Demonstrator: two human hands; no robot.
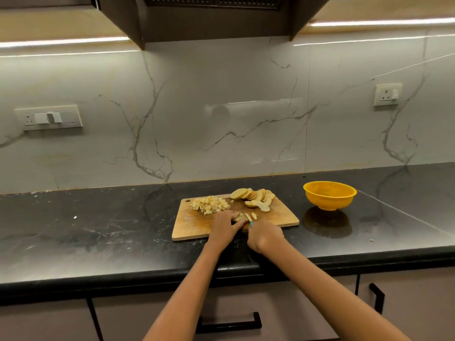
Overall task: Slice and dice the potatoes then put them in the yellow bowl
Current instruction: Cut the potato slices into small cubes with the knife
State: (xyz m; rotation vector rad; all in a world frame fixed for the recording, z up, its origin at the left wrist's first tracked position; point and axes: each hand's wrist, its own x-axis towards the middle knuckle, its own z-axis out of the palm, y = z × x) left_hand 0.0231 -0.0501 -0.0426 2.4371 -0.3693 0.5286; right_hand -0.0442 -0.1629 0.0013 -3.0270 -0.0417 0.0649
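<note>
While the left hand (225,223) pins a small stack of potato slices (240,217) to the wooden cutting board (194,223), its fingers curled over them, the right hand (264,236) grips a knife (249,220) with a teal handle, of which only a sliver shows above the fist; the blade meets the slices just beside the left fingertips. That closeness is, to my mind, the main hazard: a slip on the wet cut faces could bring the edge against the holding fingers. The stack is small and may shear or scatter under pressure, and a couple of cut strips (253,216) already lie loose just right of the blade.

From the head view, the diced potato pile (210,205) sits at the board's far left, and a fan of uncut round slices (253,196) crowds the far right corner, some at the very edge, where a nudge could tip them onto the black countertop (98,230). The yellow bowl (329,194) stands off the board to the right and appears to hold nothing yet. Nothing lies between board and bowl, though carrying dice across that gap risks dropping pieces. A marble-patterned backsplash (197,119) with switch plates rises behind, and drawers with dark handles sit below the counter.
</note>
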